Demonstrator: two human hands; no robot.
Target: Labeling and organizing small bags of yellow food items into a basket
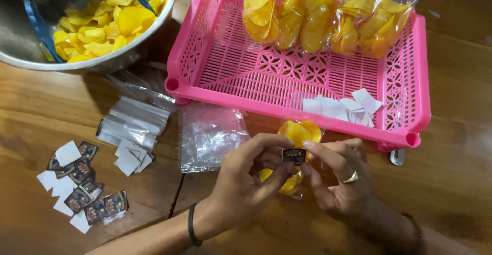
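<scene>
My left hand point(246, 178) and my right hand point(338, 175) meet over the wooden table, pinching a small dark printed label point(294, 155) between the fingertips of both. Behind and under the label is a clear bag of yellow chips point(296, 132), lying on the table and partly hidden by my fingers. My right hand wears a ring; my left wrist has a black band.
A pink plastic basket point(287, 76) holds several filled chip bags point(318, 19) and white paper slips point(343, 106). A steel bowl point(31, 55) of loose yellow chips sits top left. Empty clear bags point(210, 132), a stack of bags point(133, 124) and scattered labels point(82, 183) lie left.
</scene>
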